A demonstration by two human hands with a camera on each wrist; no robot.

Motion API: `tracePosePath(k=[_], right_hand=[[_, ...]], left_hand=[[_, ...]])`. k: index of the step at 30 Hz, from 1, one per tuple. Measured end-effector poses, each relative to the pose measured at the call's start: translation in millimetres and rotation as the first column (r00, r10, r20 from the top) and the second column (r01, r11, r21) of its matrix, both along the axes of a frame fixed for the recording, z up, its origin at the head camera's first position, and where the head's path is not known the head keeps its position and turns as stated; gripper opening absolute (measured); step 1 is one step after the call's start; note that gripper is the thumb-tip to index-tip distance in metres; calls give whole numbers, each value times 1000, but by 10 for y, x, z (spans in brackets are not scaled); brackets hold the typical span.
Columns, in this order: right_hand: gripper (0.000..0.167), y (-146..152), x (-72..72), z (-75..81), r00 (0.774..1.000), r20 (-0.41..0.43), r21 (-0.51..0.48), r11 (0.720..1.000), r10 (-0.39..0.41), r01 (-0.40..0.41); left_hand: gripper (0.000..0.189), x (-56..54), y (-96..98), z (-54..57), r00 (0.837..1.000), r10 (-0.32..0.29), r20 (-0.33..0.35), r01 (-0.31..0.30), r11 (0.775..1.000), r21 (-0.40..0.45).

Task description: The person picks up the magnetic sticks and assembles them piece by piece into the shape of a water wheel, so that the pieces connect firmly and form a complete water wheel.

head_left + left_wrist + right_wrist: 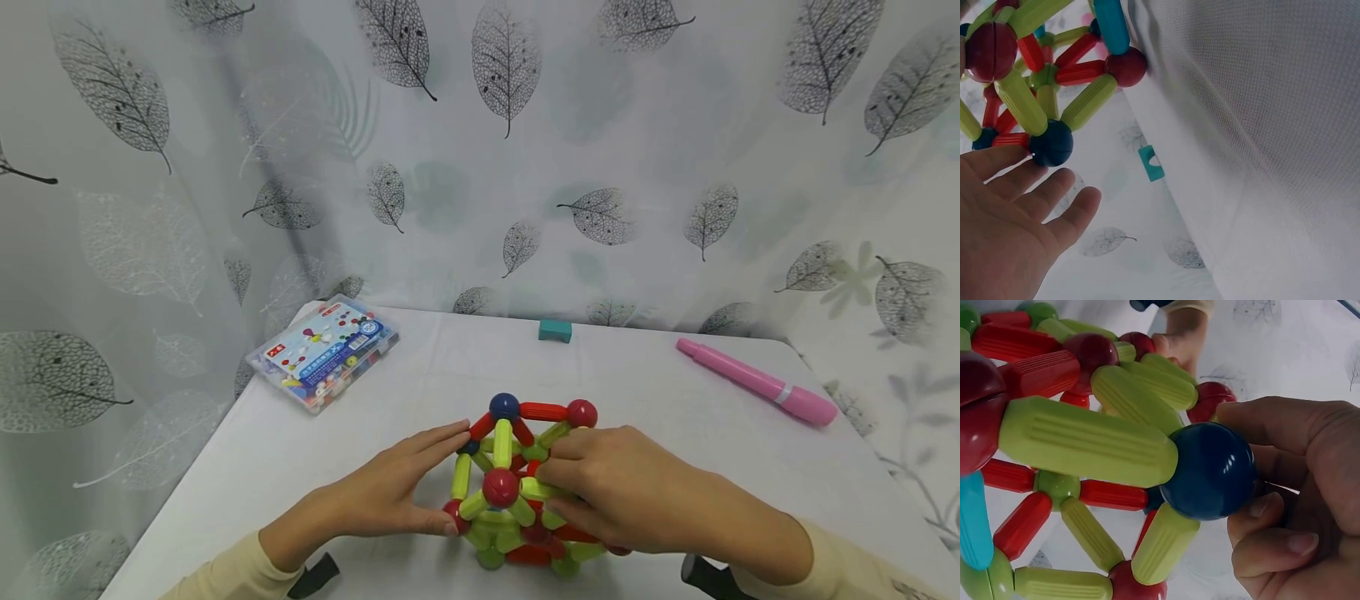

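A ball-and-stick structure (502,448) of coloured rods and balls stands near the table's front edge. My left hand (393,487) steadies its left side, with straight fingers by a dark blue ball (1051,143) and the thumb against a red ball (456,516). On the right side, my right hand (626,487) has its fingers curled at another blue ball (1209,470) and pinches it. A yellow-green rod (1088,440) joins that ball to a red ball (975,412). In the head view the right hand covers this blue ball and part of the structure's right side.
On the white table (450,367), a clear plastic box (324,352) with a printed card and small parts lies at the back left. A teal block (555,331) sits at the back edge. A large pink marker (757,381) lies at right. Leaf-patterned curtain (450,167) hangs behind.
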State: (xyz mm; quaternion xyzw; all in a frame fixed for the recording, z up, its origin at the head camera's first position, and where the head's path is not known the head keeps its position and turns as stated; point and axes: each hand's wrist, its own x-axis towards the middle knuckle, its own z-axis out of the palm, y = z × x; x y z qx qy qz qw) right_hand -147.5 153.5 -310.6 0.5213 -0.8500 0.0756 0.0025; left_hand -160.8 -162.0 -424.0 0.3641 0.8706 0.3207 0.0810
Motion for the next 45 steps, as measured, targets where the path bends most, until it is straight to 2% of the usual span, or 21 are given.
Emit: tracePosePath(k=[5, 19, 23, 26, 29, 31, 33, 36, 37, 40, 43, 45], right_hand=[[21, -30, 13, -26, 1000, 10, 27, 999, -18, 17], [25, 41, 25, -98, 998, -64, -60, 998, -15, 11], [30, 115, 44, -96, 997, -67, -113, 993, -46, 38], [33, 219, 52, -87, 994, -74, -220, 973, -83, 64], [36, 367, 63, -88, 988, -51, -358, 926, -143, 116], [47, 490, 74, -100, 980, -2, -405, 896, -197, 180], [63, 616, 80, -131, 962, 87, -402, 875, -257, 270], [87, 781, 65, -230, 912, 254, -320, 862, -323, 394], [93, 821, 53, -276, 886, 318, -287, 856, -337, 429], [104, 893, 7, -443, 790, 488, -180, 843, -372, 507], [107, 919, -48, -599, 700, 601, -88, 839, -385, 537], [108, 922, -81, -670, 669, 638, -47, 847, -382, 529]], left_hand=[[92, 0, -1, -7, 1000, 3, 2, -3, 1000, -6], [93, 11, 0, -5, 1000, 14, 19, -13, 1000, -12], [93, 15, 0, -17, 1000, 11, 8, -11, 1000, -10], [93, 14, -6, -26, 1000, 12, 15, -12, 1000, -5], [94, 16, -10, -39, 999, 14, 31, -14, 1000, 2], [94, 20, -11, -48, 999, 15, 39, -15, 1000, 7], [95, 25, -13, -54, 998, 19, 51, -20, 1000, 9], [100, 27, -17, -58, 996, 32, 78, -33, 999, 8], [102, 26, -19, -59, 995, 40, 92, -40, 999, 5], [105, 21, -23, -62, 991, 57, 118, -57, 998, -7], [105, 14, -23, -72, 989, 65, 133, -62, 998, -26], [106, 7, -24, -78, 988, 66, 137, -62, 997, -35]])
